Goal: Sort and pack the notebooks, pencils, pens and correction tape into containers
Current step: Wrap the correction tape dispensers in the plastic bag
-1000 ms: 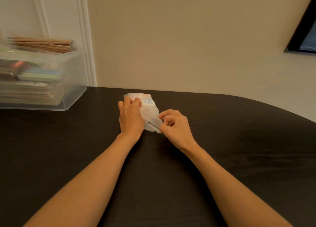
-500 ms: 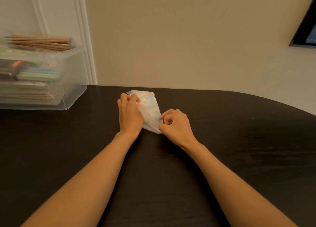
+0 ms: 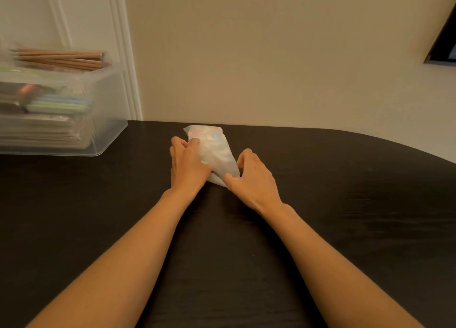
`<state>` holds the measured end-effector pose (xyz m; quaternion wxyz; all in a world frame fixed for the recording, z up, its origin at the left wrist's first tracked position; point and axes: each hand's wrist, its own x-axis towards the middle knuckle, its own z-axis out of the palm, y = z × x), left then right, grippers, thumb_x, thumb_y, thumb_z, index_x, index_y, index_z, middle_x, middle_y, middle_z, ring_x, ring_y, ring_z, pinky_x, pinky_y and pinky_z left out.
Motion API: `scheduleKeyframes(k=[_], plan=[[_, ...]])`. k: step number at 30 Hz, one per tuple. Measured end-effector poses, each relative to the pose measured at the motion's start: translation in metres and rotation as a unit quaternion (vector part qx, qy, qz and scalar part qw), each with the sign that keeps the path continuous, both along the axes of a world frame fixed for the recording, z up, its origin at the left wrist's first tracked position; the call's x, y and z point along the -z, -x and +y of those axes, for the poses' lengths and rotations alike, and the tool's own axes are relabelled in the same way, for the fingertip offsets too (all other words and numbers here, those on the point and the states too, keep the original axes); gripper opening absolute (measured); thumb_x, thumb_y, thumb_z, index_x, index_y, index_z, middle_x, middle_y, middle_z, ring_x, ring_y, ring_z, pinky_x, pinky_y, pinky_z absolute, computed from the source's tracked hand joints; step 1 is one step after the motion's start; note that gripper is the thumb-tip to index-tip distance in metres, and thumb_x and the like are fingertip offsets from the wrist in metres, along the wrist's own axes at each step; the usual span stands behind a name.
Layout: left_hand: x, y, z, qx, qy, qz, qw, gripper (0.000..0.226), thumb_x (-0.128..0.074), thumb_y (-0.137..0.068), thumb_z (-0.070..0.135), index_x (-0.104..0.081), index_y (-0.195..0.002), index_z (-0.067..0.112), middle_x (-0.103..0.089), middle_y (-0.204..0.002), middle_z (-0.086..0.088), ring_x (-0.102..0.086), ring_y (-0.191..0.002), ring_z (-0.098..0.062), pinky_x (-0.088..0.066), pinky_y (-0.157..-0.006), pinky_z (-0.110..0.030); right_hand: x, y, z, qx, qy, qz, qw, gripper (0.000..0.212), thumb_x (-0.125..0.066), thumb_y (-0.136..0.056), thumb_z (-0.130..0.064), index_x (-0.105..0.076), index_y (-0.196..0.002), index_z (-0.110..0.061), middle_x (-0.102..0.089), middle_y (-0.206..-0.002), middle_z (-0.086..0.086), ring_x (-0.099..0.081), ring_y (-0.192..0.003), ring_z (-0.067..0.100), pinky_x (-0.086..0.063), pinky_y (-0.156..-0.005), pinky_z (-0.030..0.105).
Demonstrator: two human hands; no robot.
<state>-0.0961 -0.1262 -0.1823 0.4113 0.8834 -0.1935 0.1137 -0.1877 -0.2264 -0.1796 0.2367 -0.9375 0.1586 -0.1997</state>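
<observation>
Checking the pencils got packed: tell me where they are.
Head view, far left: the pencils lie at the top of the clear bin on the table's back-left corner, well left of the pouch.

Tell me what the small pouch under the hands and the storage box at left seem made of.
The small frosted white pouch looks like thin, soft plastic film with a matte finish: it crumples, and coloured shapes show dimly through it. The clear rectangular storage box looks like rigid, slightly glossy plastic: its walls stand straight and stacked contents show through them, a little clouded.
</observation>
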Motion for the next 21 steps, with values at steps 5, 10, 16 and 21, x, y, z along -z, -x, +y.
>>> scheduleKeyframes(k=[5, 10, 16, 21], plan=[[0.005, -0.007, -0.005, 0.012, -0.038, -0.005, 0.999, 0.047, -0.056, -0.089, 0.020, -0.045, -0.135, 0.017, -0.037, -0.119, -0.007, -0.047, -0.103, -0.026, -0.041, -0.078, -0.031, 0.002, -0.006, 0.000, 0.004, 0.115, 0.025, 0.993, 0.013, -0.046, -0.096, -0.024, -0.049, -0.102, -0.013, -0.048, -0.098, 0.004, -0.051, -0.086, 0.022, -0.044, -0.072, 0.032], [0.004, -0.013, -0.014, -0.014, -0.012, -0.004, 1.000, 0.035, -0.038, -0.099, 0.024, -0.045, -0.131, 0.012, -0.043, -0.117, -0.007, -0.050, -0.097, -0.022, -0.045, -0.076, -0.032, 0.000, -0.005, -0.001, 0.006, 0.117, 0.016, 0.993, 0.014, -0.043, -0.093, -0.004, -0.043, -0.082, -0.012, -0.048, -0.087, 0.004, -0.048, -0.074, 0.019, -0.038, -0.062, 0.030], [0.002, -0.010, -0.014, -0.008, -0.019, 0.004, 1.000, 0.040, -0.044, -0.096, 0.012, -0.045, -0.136, 0.015, -0.044, -0.123, -0.010, -0.047, -0.096, -0.024, -0.040, -0.073, -0.031, -0.001, -0.003, 0.002, 0.040, 0.118, -0.019, 0.992, 0.010, -0.046, -0.093, -0.015, -0.047, -0.102, -0.011, -0.051, -0.102, 0.004, -0.050, -0.088, 0.017, -0.043, -0.072, 0.028], [-0.003, 0.006, 0.003, -0.029, 0.025, -0.010, 0.999, 0.049, -0.044, -0.090, 0.001, -0.046, -0.137, 0.015, -0.049, -0.120, -0.010, -0.052, -0.104, -0.026, -0.039, -0.078, -0.028, 0.005, -0.010, 0.008, 0.060, 0.159, 0.005, 0.985, 0.050, -0.052, -0.087, -0.046, -0.038, -0.121, -0.012, -0.048, -0.115, 0.006, -0.049, -0.103, 0.022, -0.042, -0.082, 0.032]])
